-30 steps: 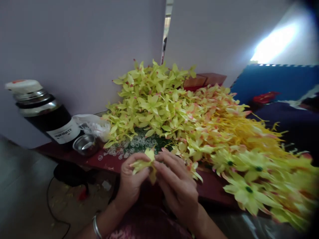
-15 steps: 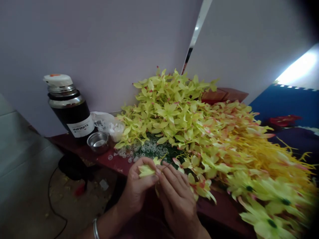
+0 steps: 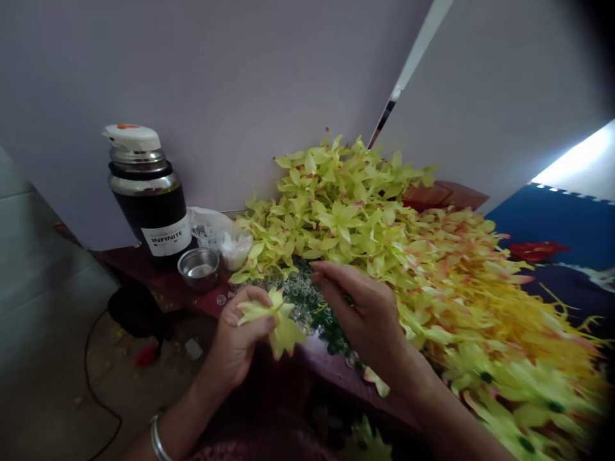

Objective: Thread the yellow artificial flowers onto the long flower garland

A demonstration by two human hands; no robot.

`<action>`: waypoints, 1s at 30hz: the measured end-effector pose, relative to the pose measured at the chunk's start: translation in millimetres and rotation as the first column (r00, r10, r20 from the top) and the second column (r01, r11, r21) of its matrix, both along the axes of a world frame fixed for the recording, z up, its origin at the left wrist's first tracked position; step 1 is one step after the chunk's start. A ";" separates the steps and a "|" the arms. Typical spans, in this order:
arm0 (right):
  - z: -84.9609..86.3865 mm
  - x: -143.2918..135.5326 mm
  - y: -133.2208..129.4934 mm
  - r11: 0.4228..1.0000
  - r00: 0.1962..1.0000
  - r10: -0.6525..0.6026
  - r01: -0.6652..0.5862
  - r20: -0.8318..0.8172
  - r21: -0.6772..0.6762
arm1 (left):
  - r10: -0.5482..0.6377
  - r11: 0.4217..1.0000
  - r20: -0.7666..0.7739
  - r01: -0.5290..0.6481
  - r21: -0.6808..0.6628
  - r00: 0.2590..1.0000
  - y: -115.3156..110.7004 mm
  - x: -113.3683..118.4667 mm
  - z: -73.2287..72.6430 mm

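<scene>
My left hand [image 3: 240, 333] pinches a pale yellow artificial flower petal piece [image 3: 283, 326] between thumb and fingers, in front of the table edge. My right hand [image 3: 360, 301] is raised over the small green pieces [image 3: 331, 326] and the clear plastic rings [image 3: 298, 288]. Its fingertips come together near the pile of yellow-green flowers [image 3: 336, 218]. Whether something small sits between those fingertips is too unclear to make out. Another yellow flower [image 3: 365, 442] lies low in the dark below the table edge.
A black flask [image 3: 154, 211] stands at the left beside a small steel bowl [image 3: 198, 266] and a plastic bag [image 3: 233, 246] of white pieces. Yellow strands [image 3: 523, 307] and larger flowers [image 3: 523, 397] cover the right side. A dark red cloth [image 3: 125, 262] covers the table.
My hands have come apart. The right hand has moved up and away over the green pieces, while the left has shifted left with the petal piece. The view has shifted slightly.
</scene>
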State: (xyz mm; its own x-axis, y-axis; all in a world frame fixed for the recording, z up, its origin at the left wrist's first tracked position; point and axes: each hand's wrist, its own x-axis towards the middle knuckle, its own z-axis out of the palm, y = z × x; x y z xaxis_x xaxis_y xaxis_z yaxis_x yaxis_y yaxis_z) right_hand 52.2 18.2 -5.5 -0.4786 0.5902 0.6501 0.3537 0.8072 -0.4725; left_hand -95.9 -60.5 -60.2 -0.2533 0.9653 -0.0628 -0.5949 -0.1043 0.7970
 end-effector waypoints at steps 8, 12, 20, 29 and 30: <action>14.5 -69.7 28.9 0.983 0.971 0.157 -0.136 0.179 -0.123 | 0.033 0.999 0.059 -0.031 -0.041 0.998 -2.9 -10.0 -3.1; 23.3 -95.4 35.5 0.970 0.943 0.212 -0.170 0.257 -0.173 | 0.060 0.998 0.124 -0.059 -0.010 0.990 -2.7 -12.7 -3.6; 40.8 -119.7 41.3 0.947 0.894 0.321 -0.297 0.313 -0.122 | 0.081 0.997 0.134 -0.082 -0.002 0.988 -3.2 -17.4 -3.0; 43.2 -126.0 56.6 0.990 0.979 0.136 -0.141 0.153 0.018 | 0.113 0.993 0.090 -0.115 0.022 0.990 0.0 -27.9 -2.4; 42.7 -125.8 57.1 0.991 0.982 0.126 -0.131 0.138 0.032 | 0.113 0.993 0.092 -0.116 0.026 0.989 0.6 -28.3 -2.4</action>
State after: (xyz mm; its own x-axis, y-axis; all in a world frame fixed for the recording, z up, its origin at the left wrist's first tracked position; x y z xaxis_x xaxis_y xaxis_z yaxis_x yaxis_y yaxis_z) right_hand -73.7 75.3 37.2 -0.6339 0.4921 0.5967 0.3040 0.8679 -0.3928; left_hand -124.2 -59.9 -62.6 -0.3570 0.9321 -0.0607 -0.6468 -0.1998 0.7360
